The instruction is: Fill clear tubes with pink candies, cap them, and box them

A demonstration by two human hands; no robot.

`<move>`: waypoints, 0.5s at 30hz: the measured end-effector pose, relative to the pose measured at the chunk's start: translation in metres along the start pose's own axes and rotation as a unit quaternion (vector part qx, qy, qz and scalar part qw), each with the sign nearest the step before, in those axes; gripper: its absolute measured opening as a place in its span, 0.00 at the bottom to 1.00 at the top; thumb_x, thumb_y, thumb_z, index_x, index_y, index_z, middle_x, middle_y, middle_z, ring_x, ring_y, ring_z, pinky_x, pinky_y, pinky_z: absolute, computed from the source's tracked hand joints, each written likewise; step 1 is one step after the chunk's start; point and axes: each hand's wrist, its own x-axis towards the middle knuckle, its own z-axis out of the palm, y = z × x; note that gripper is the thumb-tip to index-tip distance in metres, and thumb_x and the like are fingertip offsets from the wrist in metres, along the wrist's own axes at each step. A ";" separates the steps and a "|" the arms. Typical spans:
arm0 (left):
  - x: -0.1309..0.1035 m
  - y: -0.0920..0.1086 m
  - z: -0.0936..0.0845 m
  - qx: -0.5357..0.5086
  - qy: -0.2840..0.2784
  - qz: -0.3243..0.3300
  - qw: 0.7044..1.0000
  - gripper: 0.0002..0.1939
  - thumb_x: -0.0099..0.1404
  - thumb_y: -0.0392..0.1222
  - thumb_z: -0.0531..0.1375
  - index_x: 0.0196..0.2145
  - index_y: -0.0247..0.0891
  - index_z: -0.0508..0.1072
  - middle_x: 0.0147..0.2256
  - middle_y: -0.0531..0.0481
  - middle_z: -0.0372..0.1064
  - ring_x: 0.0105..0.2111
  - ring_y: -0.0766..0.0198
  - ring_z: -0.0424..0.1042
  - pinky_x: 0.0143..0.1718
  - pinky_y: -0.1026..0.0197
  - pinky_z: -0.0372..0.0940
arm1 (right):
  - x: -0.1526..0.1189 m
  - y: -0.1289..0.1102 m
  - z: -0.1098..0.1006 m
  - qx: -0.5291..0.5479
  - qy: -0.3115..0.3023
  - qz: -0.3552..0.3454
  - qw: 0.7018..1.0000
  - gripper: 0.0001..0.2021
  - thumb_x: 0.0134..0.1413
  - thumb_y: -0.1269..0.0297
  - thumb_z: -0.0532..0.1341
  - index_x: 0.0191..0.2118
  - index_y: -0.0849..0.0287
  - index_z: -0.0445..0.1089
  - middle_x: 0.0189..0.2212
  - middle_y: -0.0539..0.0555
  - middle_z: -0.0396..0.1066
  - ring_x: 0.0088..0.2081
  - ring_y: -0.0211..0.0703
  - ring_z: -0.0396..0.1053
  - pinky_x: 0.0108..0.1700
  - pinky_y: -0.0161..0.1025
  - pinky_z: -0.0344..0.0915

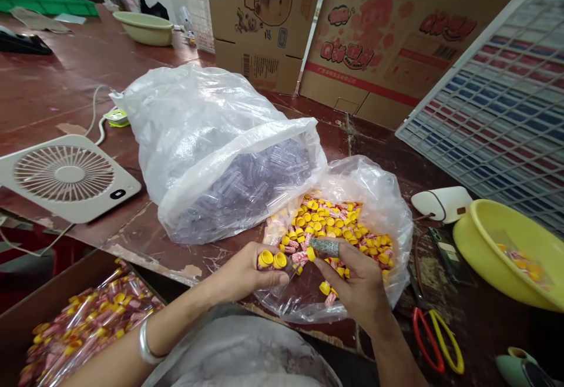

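Observation:
My left hand [247, 271] is closed around two pieces with round yellow caps [265, 259]; a clear plastic tube end seems to show beside them. My right hand [362, 275], with grey patterned tape [325, 247] on a finger, pinches one small yellow-capped piece [303, 256] with a red-and-white body, close to the left fingertips. Below and behind both hands, an open clear bag [374, 184] holds many loose yellow-capped pieces [328, 219]. Beyond it lies a large white bag [194, 105], its mouth showing clear plastic tubes [247, 181].
A box [13, 322] of filled tubes stands lower left, below a white fan [70, 175]. To the right are scissors [434, 340], a phone [449, 255], a white device [440, 204], a yellow basin [489, 252] and a white crate [493, 105]. Cardboard boxes [374, 90] stand behind.

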 end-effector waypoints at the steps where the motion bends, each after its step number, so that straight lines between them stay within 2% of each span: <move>1: -0.001 -0.001 0.000 -0.004 0.006 -0.002 1.000 0.20 0.59 0.53 0.67 0.26 0.34 0.68 0.23 0.57 0.54 0.25 0.70 0.50 0.27 0.67 0.48 | 0.001 0.000 0.000 0.003 -0.007 0.002 1.000 0.08 0.61 0.68 0.64 0.46 0.56 0.74 0.42 0.54 0.79 0.44 0.43 0.77 0.49 0.39 0.74; 3: -0.002 0.000 0.002 -0.022 0.007 -0.005 1.000 0.19 0.58 0.52 0.67 0.27 0.33 0.69 0.23 0.57 0.54 0.25 0.70 0.50 0.26 0.67 0.48 | 0.001 -0.002 0.002 0.017 -0.033 -0.004 0.999 0.08 0.63 0.68 0.62 0.46 0.56 0.74 0.41 0.54 0.79 0.44 0.43 0.77 0.49 0.39 0.74; 5: -0.003 0.002 0.005 -0.051 0.002 -0.005 0.999 0.17 0.58 0.51 0.68 0.28 0.33 0.71 0.24 0.56 0.57 0.25 0.70 0.52 0.27 0.67 0.49 | 0.000 -0.006 0.005 0.027 -0.066 -0.028 0.997 0.08 0.64 0.64 0.62 0.47 0.56 0.74 0.42 0.54 0.79 0.45 0.43 0.77 0.51 0.40 0.74; 6: -0.003 0.003 0.007 -0.071 0.004 -0.004 0.997 0.17 0.58 0.51 0.68 0.29 0.33 0.72 0.24 0.55 0.59 0.26 0.69 0.54 0.27 0.67 0.51 | -0.001 -0.008 0.007 0.023 -0.080 -0.041 0.996 0.12 0.63 0.59 0.63 0.49 0.56 0.73 0.44 0.55 0.78 0.48 0.45 0.76 0.52 0.41 0.73; 8: -0.003 0.002 0.012 -0.127 0.029 -0.003 0.992 0.17 0.56 0.51 0.70 0.30 0.32 0.74 0.26 0.54 0.64 0.27 0.68 0.59 0.30 0.67 0.55 | -0.006 -0.011 0.016 -0.009 -0.088 -0.062 0.994 0.26 0.56 0.47 0.67 0.54 0.59 0.69 0.49 0.60 0.75 0.54 0.52 0.72 0.56 0.48 0.72; 10: -0.002 -0.002 0.018 -0.188 0.067 -0.011 0.980 0.18 0.52 0.50 0.72 0.31 0.32 0.75 0.28 0.52 0.67 0.29 0.67 0.63 0.34 0.66 0.59 | -0.013 -0.014 0.028 -0.055 -0.057 -0.076 0.994 0.36 0.50 0.43 0.69 0.57 0.62 0.64 0.52 0.65 0.72 0.57 0.57 0.69 0.57 0.53 0.70; 13: 0.000 -0.010 0.028 -0.244 0.101 -0.031 0.964 0.20 0.49 0.49 0.74 0.32 0.31 0.77 0.28 0.51 0.68 0.30 0.67 0.64 0.35 0.66 0.60 | -0.023 -0.018 0.047 -0.098 0.011 -0.086 0.991 0.31 0.52 0.50 0.69 0.55 0.63 0.62 0.49 0.67 0.71 0.54 0.58 0.70 0.55 0.56 0.71; 15: -0.001 -0.015 0.032 -0.267 0.099 -0.041 0.958 0.20 0.49 0.49 0.74 0.31 0.31 0.77 0.28 0.51 0.68 0.30 0.67 0.64 0.35 0.66 0.61 | -0.027 -0.021 0.056 -0.098 0.026 -0.082 0.991 0.29 0.53 0.53 0.69 0.53 0.63 0.62 0.46 0.66 0.71 0.53 0.58 0.70 0.55 0.56 0.71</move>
